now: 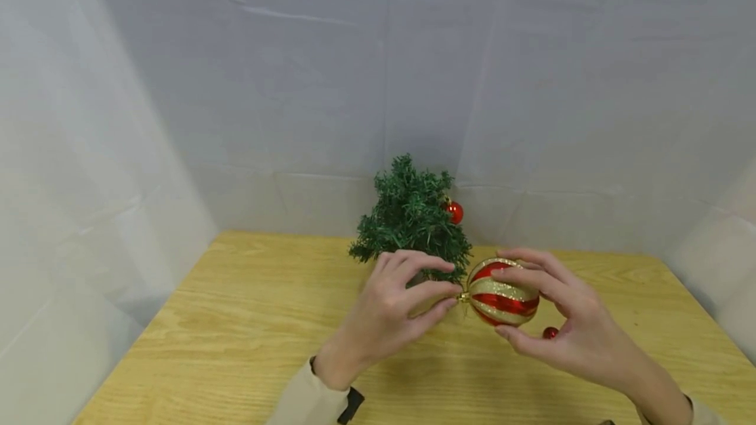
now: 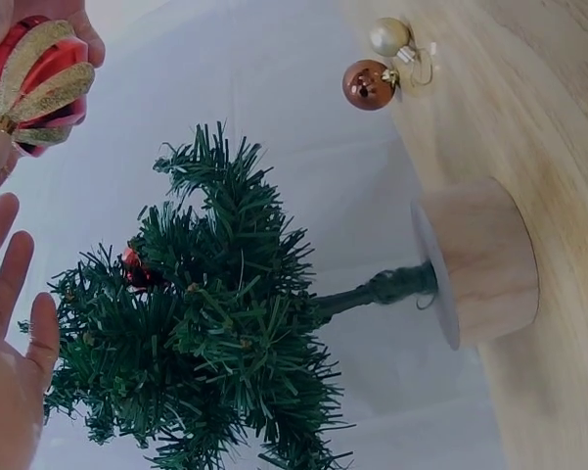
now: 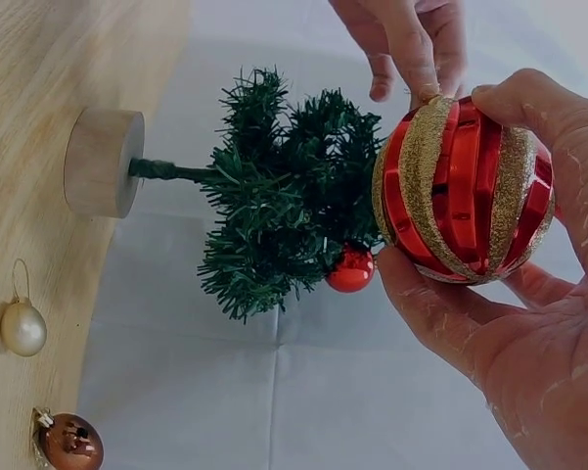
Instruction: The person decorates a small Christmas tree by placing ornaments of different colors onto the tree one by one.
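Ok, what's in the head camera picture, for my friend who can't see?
A person's right fingers grip a red-and-gold striped bauble while the left fingers pinch its gold cap. Behind stands a green tree with a shiny red ball, on a wood-grain table.

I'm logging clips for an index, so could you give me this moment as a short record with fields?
Left hand: left hand pinches the gold cap of the striped ornament
Right hand: right hand holds the red-and-gold striped ornament by its round body
Tree: green tree, upright on a round wooden base
On tree: one red ball visible
On table: pale ornament and brown ornament
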The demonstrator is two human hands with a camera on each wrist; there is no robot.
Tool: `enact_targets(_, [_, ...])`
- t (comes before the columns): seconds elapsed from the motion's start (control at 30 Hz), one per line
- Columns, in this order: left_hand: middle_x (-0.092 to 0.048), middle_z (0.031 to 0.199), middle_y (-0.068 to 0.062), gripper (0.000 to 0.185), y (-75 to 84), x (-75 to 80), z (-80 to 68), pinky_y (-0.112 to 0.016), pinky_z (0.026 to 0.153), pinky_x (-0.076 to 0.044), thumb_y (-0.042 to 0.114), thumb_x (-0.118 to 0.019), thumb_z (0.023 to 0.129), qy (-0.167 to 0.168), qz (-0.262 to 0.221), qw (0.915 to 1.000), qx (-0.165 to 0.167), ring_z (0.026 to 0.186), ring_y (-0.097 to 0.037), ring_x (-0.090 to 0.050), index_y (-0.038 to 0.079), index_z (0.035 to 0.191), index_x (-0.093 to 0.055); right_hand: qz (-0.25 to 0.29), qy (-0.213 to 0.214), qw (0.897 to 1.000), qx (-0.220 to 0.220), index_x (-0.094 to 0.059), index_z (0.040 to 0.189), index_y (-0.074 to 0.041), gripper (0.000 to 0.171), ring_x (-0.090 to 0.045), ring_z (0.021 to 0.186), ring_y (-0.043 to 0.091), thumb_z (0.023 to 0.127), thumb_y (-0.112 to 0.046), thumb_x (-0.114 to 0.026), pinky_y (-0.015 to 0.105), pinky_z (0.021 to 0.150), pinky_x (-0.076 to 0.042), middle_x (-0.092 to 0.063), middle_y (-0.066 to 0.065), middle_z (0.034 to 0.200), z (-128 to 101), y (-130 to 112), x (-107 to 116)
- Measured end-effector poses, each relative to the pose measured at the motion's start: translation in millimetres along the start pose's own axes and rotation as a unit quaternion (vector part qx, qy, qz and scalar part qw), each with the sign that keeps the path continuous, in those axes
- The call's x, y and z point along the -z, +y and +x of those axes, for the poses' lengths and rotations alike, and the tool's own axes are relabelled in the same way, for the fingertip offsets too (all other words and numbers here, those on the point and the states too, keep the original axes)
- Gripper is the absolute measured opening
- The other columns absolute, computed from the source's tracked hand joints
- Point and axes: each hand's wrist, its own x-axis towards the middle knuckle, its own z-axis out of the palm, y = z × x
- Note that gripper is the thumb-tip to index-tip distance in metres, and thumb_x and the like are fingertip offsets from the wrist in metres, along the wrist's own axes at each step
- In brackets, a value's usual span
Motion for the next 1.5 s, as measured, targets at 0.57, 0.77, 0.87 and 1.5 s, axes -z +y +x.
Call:
enact_targets(0.57, [-0.073, 0.109, 0.001, 0.007, 4.8, -4.3, -2.6, -0.029, 0.084, -0.048, 0.014, -0.075, 0.082, 0.051, 0.006, 0.9987, 0.004, 0.099, -0.013, -0.066, 0.018, 0.086, -0.073, -0.018, -0.077, 0.993, -0.082, -0.06, 0.138, -0.022, 0.072, -0.052, 0.121, 0.009, 0.074, 0.0, -0.083, 0.013, 0.06, -0.052, -0.046, 0.003, 0.144, 0, -9, -3])
enact_targets(0.77, [-0.075, 0.091, 0.009, 0.011, 11.4, -5.4, -0.5, -0.033, 0.079, -0.05, 0.018, -0.065, 0.088, 0.054, 0.14, 0.9879, -0.039, 0.082, -0.008, -0.068, 0.022, 0.084, -0.075, -0.108, -0.063, 0.991, -0.035, -0.063, 0.12, -0.023, 0.056, -0.053, 0.125, 0.017, 0.069, -0.007, -0.08, 0.013, 0.089, -0.05, -0.052, 0.003, 0.14, 3, -8, -12])
enact_targets(0.87, [-0.074, 0.087, 0.011, 0.015, 14.7, -6.9, 0.3, -0.035, 0.08, -0.05, 0.018, -0.062, 0.091, 0.055, 0.177, 0.9816, -0.047, 0.079, -0.008, -0.067, 0.023, 0.083, -0.074, -0.139, -0.035, 0.99, -0.008, -0.064, 0.113, -0.02, 0.035, -0.059, 0.116, 0.02, 0.081, -0.017, -0.077, 0.011, 0.093, -0.046, -0.06, 0.001, 0.132, 5, -8, -18])
enact_targets(1.5, [-0.073, 0.084, 0.01, 0.017, 23.3, -16.1, -1.0, -0.029, 0.073, -0.051, 0.018, -0.059, 0.093, 0.099, 0.171, 0.9784, -0.061, 0.074, -0.007, -0.067, 0.021, 0.085, -0.073, -0.196, 0.088, 0.975, 0.051, -0.082, 0.089, -0.019, 0.039, -0.061, 0.093, 0.03, 0.105, -0.042, -0.054, 0.036, 0.071, -0.053, -0.07, 0.008, 0.106, 11, -12, -37])
